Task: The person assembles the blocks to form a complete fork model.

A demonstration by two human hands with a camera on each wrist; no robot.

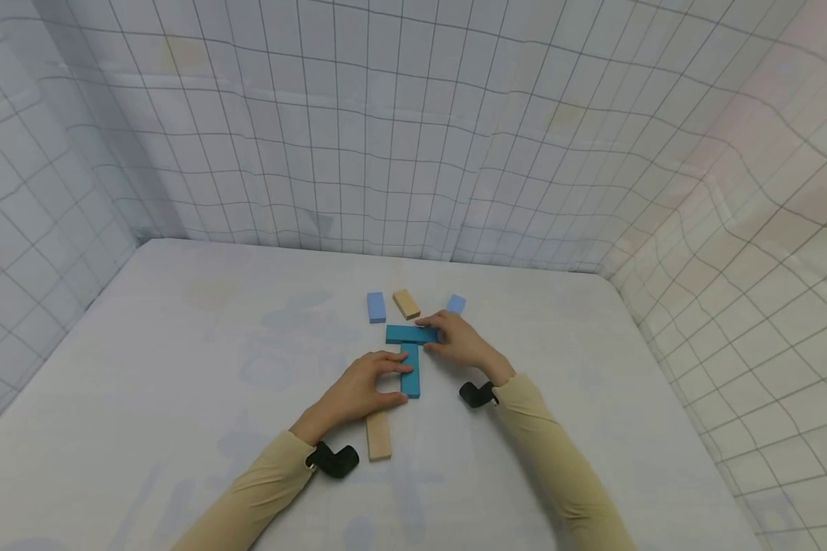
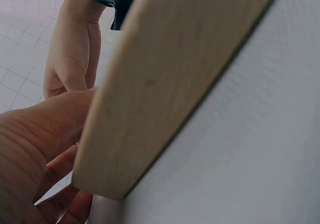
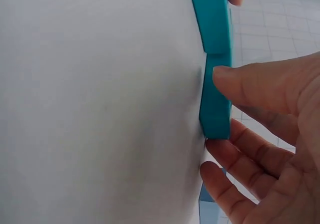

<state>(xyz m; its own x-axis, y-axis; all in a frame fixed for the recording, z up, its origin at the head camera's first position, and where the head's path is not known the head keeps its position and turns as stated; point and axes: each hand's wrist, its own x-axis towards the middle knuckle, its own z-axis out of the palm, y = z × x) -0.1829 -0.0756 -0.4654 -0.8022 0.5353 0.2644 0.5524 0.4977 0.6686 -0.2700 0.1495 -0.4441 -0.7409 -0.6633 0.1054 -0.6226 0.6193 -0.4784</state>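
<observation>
1. We see our right hand (image 1: 463, 343) pinching the crosswise teal block (image 1: 401, 334) near its right end.
2. Our left hand (image 1: 364, 390) touches the lengthwise teal block (image 1: 414, 384), which meets the crosswise one in a T on the table (image 1: 303, 490); we cannot tell whether it grips.
3. We have a long wooden block (image 1: 378, 440) just beside our left wrist.
4. Beyond the T, we see a small wooden block (image 1: 406, 303) between two small blue blocks (image 1: 376, 308).

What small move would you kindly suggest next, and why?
I'd probably loosen the right grip from the crosswise teal block: its side appears to meet the end of the lengthwise teal block, forming a T, so pushing it could skew them.
</observation>
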